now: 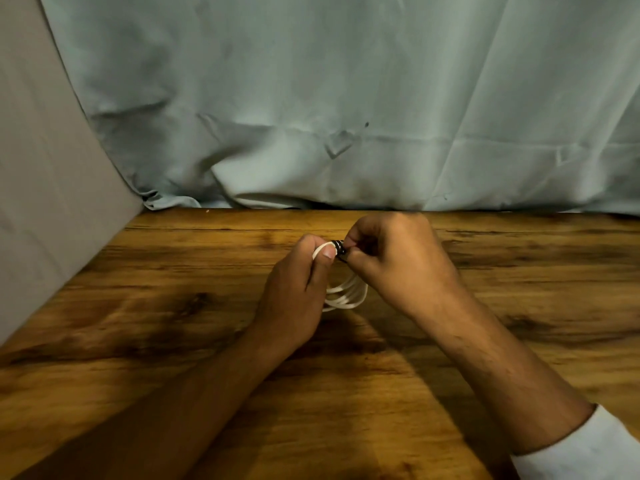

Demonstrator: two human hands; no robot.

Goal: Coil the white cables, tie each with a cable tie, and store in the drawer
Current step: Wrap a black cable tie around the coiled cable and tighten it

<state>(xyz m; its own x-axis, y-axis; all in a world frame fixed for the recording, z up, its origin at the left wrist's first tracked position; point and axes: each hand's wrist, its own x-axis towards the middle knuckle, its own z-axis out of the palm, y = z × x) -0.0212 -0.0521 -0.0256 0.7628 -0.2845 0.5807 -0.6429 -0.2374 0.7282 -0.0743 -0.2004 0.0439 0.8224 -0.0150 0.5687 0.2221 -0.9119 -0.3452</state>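
Observation:
A white cable (pixel 348 295) is wound into a small coil of several loops, held up just above the wooden table (pixel 173 306) near its far edge. My left hand (pixel 298 289) pinches the top of the coil between thumb and fingers. A black cable tie (pixel 338 249) is wrapped in a few turns around the top of the coil. My right hand (pixel 398 261) grips that tie with its fingertips, right beside my left thumb. The lower loops hang between both hands. No drawer is in view.
A pale blue-grey cloth (pixel 346 98) hangs as a backdrop along the table's far edge. A grey panel (pixel 45 185) leans in at the left side. A white sleeve (pixel 588 452) covers my right forearm at the lower right.

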